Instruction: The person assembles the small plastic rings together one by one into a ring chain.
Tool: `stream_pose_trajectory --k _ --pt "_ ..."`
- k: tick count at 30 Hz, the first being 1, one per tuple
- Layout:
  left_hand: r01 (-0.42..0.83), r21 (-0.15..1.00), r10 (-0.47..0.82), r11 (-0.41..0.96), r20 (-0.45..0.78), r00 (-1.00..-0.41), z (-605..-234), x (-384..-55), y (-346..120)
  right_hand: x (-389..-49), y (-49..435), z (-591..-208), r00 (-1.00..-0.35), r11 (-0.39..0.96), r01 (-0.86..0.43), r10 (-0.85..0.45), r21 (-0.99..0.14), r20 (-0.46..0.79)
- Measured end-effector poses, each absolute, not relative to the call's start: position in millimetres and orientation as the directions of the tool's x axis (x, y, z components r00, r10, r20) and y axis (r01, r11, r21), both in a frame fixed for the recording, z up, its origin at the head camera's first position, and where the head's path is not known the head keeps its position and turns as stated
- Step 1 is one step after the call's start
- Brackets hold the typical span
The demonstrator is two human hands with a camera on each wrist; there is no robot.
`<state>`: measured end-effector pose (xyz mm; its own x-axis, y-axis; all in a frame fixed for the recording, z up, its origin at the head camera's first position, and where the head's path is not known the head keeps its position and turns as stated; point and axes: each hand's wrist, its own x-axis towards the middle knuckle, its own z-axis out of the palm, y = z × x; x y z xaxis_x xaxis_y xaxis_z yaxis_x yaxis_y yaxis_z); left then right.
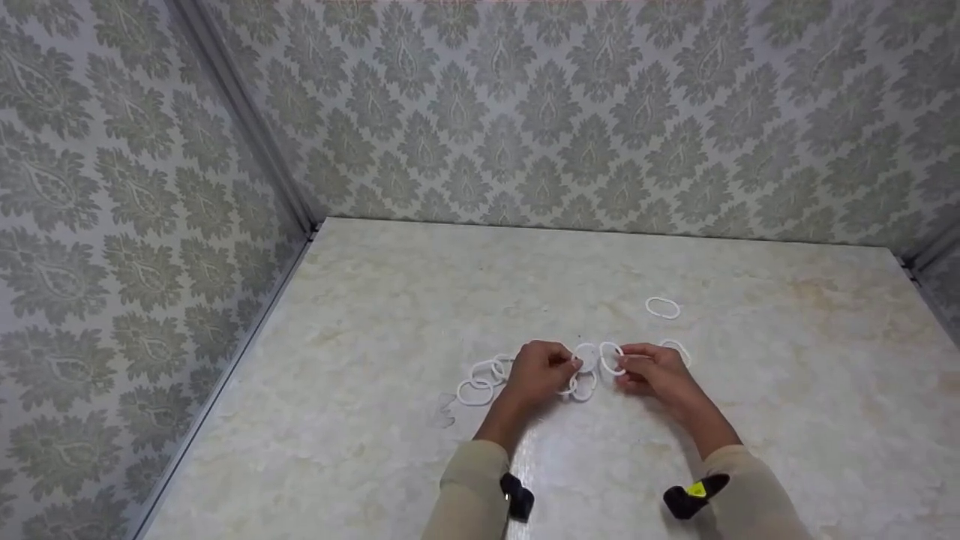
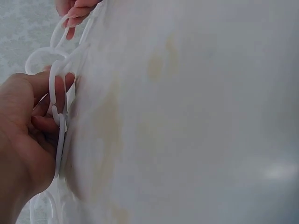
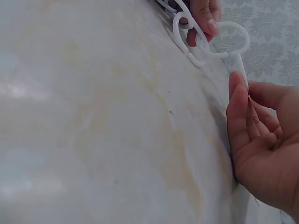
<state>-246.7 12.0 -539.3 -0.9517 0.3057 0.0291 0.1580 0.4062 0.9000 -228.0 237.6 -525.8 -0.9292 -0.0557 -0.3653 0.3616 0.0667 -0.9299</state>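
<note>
Between thumb and fingers, my left hand [image 1: 536, 373] pinches a white oval plastic link [image 3: 248, 39]. A chain of similar white links [image 1: 475, 403] runs from it under and behind that hand, partly hidden, and lies on the table to its left. One joined link [image 1: 583, 399] hangs just below the pinched one. My right hand [image 1: 660, 375] pinches another white link [image 3: 242, 70] by its edge, upright and close to the left hand's link. In the right wrist view the two links meet; whether they are hooked together, I cannot tell.
A loose white link [image 1: 647, 307] lies on the marbled table [image 1: 390, 300] beyond the right hand. Another link [image 1: 685, 351] rests just behind that hand, partly covered. Patterned wall panels [image 1: 502, 112] stand along the table's back and left edges.
</note>
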Motion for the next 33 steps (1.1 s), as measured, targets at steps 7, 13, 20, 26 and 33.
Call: stream_pose_trajectory --k 7,13,20,26,33 --pt "0.148 0.897 0.304 0.416 0.017 -0.952 -539 -247 13 -228 232 -524 -0.929 0.106 0.360 -0.055 -0.927 -0.367" --pt "0.147 0.906 0.329 0.398 0.009 -0.944 -539 -247 12 -229 231 -525 -0.933 0.151 0.334 -0.088 -0.930 -0.349" --pt "0.113 0.924 0.421 0.365 -0.056 -0.905 -534 -248 -4 -228 238 -525 -0.956 0.181 0.282 -0.033 -0.942 -0.292" --pt "0.189 0.844 0.443 0.503 -0.064 -0.894 -526 -256 -21 -227 245 -523 -0.968 0.280 0.219 -0.056 -0.935 -0.244" --pt "0.203 0.732 0.316 0.650 -0.018 -0.949 -511 -259 -24 -228 250 -522 -0.961 0.271 0.240 -0.072 -0.932 -0.268"
